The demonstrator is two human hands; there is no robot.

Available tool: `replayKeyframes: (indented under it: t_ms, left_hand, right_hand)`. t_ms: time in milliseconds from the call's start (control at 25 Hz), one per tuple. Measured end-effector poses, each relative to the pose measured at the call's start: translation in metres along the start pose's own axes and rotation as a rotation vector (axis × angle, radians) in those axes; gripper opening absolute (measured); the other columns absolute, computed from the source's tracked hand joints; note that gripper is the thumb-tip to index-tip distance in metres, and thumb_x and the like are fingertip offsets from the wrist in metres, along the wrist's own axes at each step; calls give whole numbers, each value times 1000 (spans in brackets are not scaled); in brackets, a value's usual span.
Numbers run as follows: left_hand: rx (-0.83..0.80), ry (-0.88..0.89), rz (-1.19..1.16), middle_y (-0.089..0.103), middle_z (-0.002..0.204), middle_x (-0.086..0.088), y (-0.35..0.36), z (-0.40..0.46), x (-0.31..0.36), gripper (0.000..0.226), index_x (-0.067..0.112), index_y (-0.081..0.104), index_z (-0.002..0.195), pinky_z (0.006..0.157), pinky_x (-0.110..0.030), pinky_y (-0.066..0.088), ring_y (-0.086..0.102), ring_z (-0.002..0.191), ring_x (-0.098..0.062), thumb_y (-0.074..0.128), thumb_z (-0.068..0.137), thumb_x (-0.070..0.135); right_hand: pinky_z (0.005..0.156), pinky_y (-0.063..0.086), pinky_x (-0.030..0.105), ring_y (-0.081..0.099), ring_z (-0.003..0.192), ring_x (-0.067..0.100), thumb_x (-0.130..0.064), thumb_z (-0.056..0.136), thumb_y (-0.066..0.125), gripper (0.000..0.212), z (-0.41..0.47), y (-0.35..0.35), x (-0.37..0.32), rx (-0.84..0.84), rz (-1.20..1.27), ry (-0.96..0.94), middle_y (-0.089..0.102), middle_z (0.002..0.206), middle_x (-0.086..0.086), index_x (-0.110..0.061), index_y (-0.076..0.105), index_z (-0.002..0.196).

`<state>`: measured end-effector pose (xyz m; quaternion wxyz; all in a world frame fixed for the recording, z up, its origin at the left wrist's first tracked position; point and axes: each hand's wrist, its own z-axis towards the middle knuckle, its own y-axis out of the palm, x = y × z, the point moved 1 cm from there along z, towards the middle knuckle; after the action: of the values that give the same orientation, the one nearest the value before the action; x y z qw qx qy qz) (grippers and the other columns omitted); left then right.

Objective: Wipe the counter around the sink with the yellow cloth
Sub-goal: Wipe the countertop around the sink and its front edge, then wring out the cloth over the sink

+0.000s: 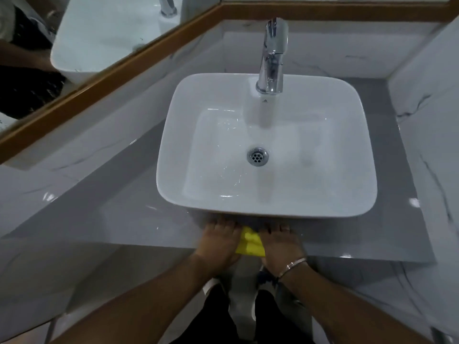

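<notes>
Below the basin's front rim: yellow cloth (250, 245) on grey worktop (104, 219).
Left hand (218, 240): flat, pressing cloth.
Right hand (282, 244): flat, pressing cloth.
Basin (171, 135): white, behind the fingers.

A glossy grey counter (104, 214) carries a white rectangular sink (267, 204), which sits on top of it toward the back. Just in front of the sink, at the counter's front edge, lies a folded yellow cloth (250, 244), pressed flat under two hands, the left (218, 242) and right (282, 247).
</notes>
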<state>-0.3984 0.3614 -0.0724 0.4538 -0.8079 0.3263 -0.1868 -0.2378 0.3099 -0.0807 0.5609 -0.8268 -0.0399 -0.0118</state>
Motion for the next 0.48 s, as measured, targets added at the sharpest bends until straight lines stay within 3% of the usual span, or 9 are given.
replayKeyframes:
  t_ms: [80,160,240,360,480]
  left_hand:
    - [21,144,-28,65,107,-10,-16,-11,-1,37,18,58,107,77,-37,44,60,96,-34,62,75,37]
    - [141,263,-15,65,84,-2,-40,-35,-15,34,22,59,85,60,-31,45,63,75,-27,71,60,41]
    - [339,357,-60,63,75,1,-75,-52,-37,34,23,59,80,52,-29,48,62,66,-23,70,55,43]
    - [582,457,-100,68,100,-7,-132,-48,-68,44,12,62,108,72,-37,56,65,89,-29,66,68,30]
    - [594,456,-146,52,141,-14,-167,-25,-87,88,6,37,142,104,-43,43,51,125,-32,78,68,30]
  right_hand:
    - [60,51,32,63,72,28,-45,49,78,40,-8,-11,-10,-82,6,-97,67,83,4,-21,69,80]
    - [70,47,34,61,90,30,-46,72,60,38,-21,-33,-15,-169,158,-141,64,97,2,-24,59,103]
    - [61,45,32,65,85,25,-38,64,60,44,-28,-82,-7,-260,549,-52,67,92,0,-25,51,105]
    - [46,51,24,67,59,16,-25,57,61,23,-10,-163,13,-480,951,-48,70,68,0,-19,61,78]
    - [51,53,29,65,55,18,-13,60,60,11,21,-219,29,-687,1249,57,67,60,0,-13,62,71]
